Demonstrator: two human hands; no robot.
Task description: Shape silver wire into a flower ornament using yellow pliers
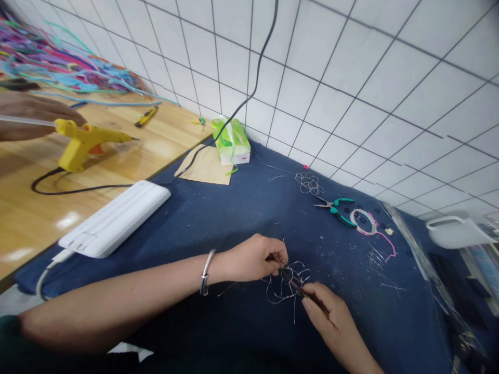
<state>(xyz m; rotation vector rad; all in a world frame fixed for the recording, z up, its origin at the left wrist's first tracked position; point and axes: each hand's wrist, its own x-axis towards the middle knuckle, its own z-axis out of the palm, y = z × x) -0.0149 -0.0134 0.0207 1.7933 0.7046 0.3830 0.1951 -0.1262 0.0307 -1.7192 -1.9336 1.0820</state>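
My left hand, a silver bangle on its wrist, pinches a looped piece of thin silvery wire with tiny beads on it. From the other side my right hand grips a slim dark tool that looks like tweezers. Its tip reaches into the wire loops, close to my left fingertips. The exact contact point is too small to make out. Both hands are over the dark blue cloth, near its front edge.
Teal-handled pliers, a wire coil and a white ring-shaped spool lie at right. A white power bank and tissue pack stand left and back. Another person's hand is by a yellow glue gun.
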